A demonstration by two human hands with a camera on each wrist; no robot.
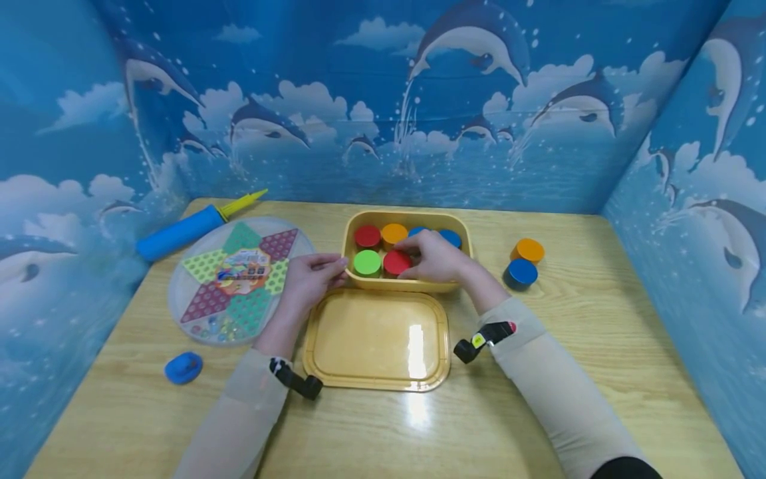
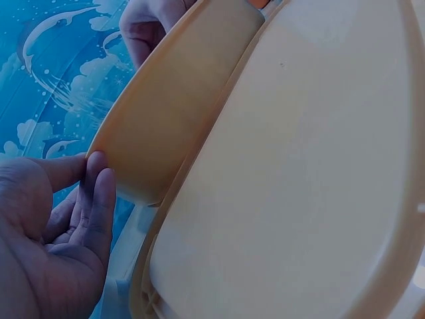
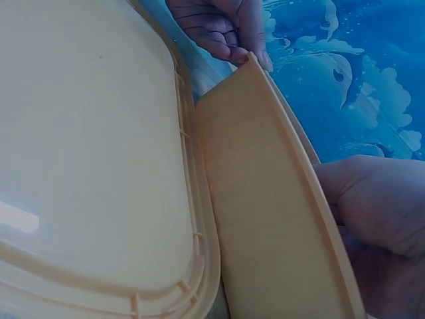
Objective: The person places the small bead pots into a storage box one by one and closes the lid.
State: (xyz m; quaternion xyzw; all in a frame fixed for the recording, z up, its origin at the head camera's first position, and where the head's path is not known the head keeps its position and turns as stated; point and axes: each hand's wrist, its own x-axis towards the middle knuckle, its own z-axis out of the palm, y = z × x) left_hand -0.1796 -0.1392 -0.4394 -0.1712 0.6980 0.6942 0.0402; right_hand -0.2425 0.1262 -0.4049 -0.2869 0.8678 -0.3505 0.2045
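Note:
A yellow-orange plastic box (image 1: 413, 285) stands mid-table, holding several round plastic tubs: a dark red one (image 1: 368, 237), an orange one (image 1: 393, 235), a green one (image 1: 367, 263), a red one (image 1: 395, 263) and blue ones (image 1: 450, 237). My left hand (image 1: 314, 279) pinches the box's rim at the left front corner; the left wrist view shows thumb and fingertips on that rim (image 2: 99, 136). Reaching over the front wall, my right hand (image 1: 435, 256) grips the red tub inside the box. In the right wrist view the wall hides its fingertips.
The box's flat lid (image 1: 377, 339) lies in front of it. At right sit an orange tub (image 1: 528, 250) and a blue tub (image 1: 520, 273). To the left lie a round Chinese checkers board (image 1: 242, 273), a blue-yellow hand pump (image 1: 185, 231) and a small blue object (image 1: 183, 368).

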